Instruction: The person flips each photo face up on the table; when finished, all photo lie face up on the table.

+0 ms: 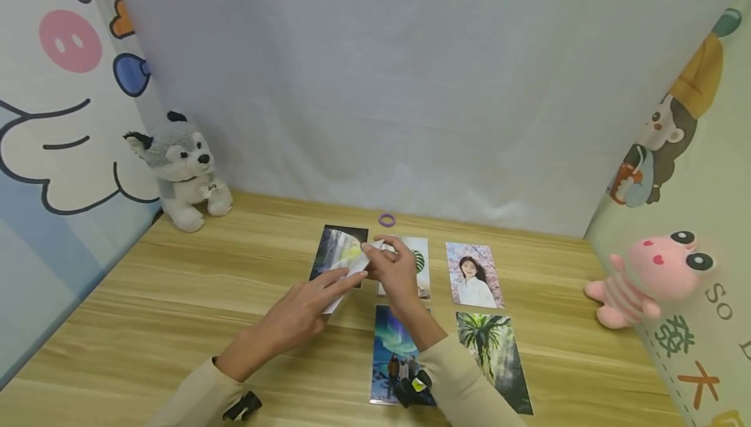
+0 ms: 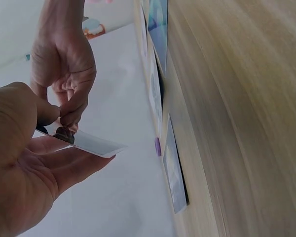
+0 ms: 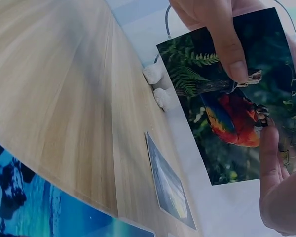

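Both hands hold one photo card (image 3: 232,118) of a red parrot on a branch, raised above the table and tilted. In the head view it appears steeply angled, with its pale back (image 1: 355,266) showing. My left hand (image 1: 296,315) grips it with the thumb on the picture side and fingers behind, as the right wrist view shows. At the card's other edge, my right hand (image 1: 399,277) pinches it between thumb and fingers. Beneath and behind the hands lie a forest-light photo (image 1: 328,251) and a partly covered leaf photo (image 1: 419,261).
Nearer me lie an aurora photo (image 1: 390,342), partly under the right forearm, and a green plant photo (image 1: 493,355). A portrait photo (image 1: 475,275) lies to the right. A purple ring (image 1: 386,220) is at the back. A husky plush (image 1: 184,173) and pink plush (image 1: 639,277) sit either side.
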`<action>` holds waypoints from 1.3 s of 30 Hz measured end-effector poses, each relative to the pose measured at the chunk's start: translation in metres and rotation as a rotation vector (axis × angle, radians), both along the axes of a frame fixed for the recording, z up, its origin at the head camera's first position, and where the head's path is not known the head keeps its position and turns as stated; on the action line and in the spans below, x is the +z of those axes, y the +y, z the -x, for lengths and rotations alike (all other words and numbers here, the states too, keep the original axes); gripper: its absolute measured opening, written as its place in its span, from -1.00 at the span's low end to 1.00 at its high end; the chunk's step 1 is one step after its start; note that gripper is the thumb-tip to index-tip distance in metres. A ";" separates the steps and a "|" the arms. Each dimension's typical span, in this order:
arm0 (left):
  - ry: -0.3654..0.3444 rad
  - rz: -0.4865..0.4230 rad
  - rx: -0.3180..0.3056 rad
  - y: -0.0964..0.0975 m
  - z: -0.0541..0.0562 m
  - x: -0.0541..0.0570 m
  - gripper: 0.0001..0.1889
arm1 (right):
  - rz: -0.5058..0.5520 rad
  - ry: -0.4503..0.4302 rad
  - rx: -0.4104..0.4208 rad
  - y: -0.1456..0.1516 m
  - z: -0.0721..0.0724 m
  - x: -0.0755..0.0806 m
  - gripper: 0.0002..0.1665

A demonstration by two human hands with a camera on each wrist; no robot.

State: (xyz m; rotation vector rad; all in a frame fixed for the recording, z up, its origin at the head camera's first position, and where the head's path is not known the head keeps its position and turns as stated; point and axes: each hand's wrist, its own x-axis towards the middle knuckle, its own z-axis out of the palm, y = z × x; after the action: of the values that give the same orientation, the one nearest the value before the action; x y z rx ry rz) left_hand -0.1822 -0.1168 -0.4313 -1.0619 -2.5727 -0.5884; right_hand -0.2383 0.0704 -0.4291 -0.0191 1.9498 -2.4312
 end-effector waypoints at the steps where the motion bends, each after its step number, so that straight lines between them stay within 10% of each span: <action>1: 0.008 -0.005 -0.002 0.000 0.000 -0.001 -0.13 | -0.006 0.006 -0.003 0.000 0.000 0.000 -0.53; 22: 0.098 -0.106 -0.050 0.003 0.005 -0.008 -0.19 | -0.031 0.039 -0.018 0.000 0.000 -0.003 -0.55; 39: -0.076 -0.432 0.019 0.005 0.005 -0.007 -0.40 | -0.260 0.029 -0.026 0.005 -0.002 -0.006 -0.42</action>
State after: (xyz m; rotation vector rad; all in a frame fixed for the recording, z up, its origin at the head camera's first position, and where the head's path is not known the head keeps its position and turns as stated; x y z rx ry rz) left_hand -0.1876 -0.1115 -0.4384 -0.8782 -2.3536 -1.1334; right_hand -0.2361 0.0756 -0.4351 -0.0240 2.2757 -2.1824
